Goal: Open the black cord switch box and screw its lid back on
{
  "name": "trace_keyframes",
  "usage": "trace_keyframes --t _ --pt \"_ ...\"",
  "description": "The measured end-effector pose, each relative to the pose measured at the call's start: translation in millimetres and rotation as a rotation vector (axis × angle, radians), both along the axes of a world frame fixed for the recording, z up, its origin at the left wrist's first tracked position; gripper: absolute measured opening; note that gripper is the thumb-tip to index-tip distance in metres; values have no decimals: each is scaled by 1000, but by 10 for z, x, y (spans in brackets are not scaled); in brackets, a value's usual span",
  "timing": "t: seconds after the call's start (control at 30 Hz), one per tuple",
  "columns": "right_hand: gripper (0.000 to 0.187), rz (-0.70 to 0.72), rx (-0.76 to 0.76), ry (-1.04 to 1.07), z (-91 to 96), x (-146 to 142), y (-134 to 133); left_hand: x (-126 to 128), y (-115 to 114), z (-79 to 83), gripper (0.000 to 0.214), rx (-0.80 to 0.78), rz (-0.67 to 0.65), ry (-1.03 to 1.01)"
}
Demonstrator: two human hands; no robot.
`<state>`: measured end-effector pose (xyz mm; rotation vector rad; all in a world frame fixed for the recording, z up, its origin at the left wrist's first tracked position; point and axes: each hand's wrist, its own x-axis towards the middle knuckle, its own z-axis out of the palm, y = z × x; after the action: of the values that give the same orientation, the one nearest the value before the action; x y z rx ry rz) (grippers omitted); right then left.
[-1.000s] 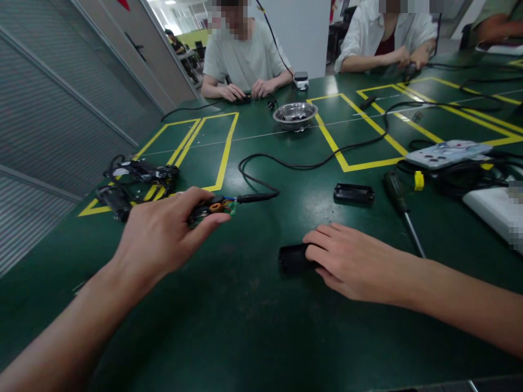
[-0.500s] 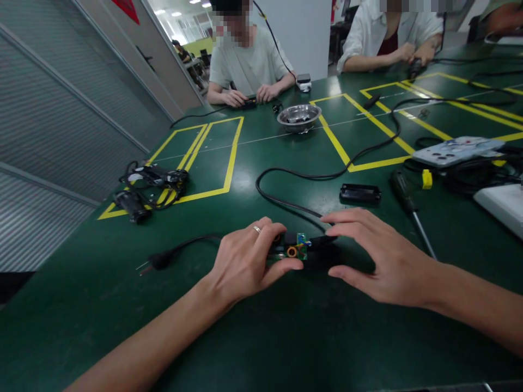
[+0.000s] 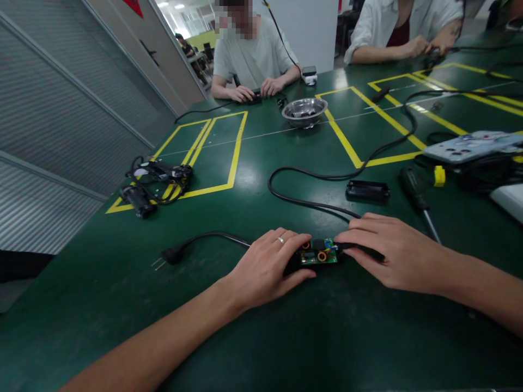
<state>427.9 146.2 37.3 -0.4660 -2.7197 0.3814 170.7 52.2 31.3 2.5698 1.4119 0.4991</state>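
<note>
A small green circuit board (image 3: pixel 319 253) with copper coils lies in a black case half on the green table (image 3: pixel 261 337), between both my hands. My left hand (image 3: pixel 269 267), a ring on one finger, grips its left end with curled fingers. My right hand (image 3: pixel 386 256) presses on its right end, fingers closed over the case. A black cord (image 3: pixel 302 200) runs from the right end in a loop across the table. Another cord (image 3: pixel 212 237) leads left to a two-pin plug (image 3: pixel 169 255).
A black case lid (image 3: pixel 368 190) and a screwdriver (image 3: pixel 417 198) lie to the right. A tangle of black adapters (image 3: pixel 153 179) sits at left. A metal bowl (image 3: pixel 304 110) stands farther back. Two people work across the table. A power strip (image 3: pixel 469 147) and cables lie at right.
My left hand carried the circuit board from the left over to the black case half under my right hand. Both hands now hold the board in the case, nearer to me.
</note>
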Motion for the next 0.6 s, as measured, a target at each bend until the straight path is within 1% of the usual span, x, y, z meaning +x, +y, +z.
trace_keyframes --t 0.3,0.47,0.6 --pt "18 8 -78 -82 14 12 29 -28 8 -5 45 17 -18 48" --pt "21 -19 -108 -75 -17 3 38 -40 11 -12 45 11 -25 53" --pt "17 -15 -130 -70 -41 -6 38 -44 13 -14 44 7 -27 51"
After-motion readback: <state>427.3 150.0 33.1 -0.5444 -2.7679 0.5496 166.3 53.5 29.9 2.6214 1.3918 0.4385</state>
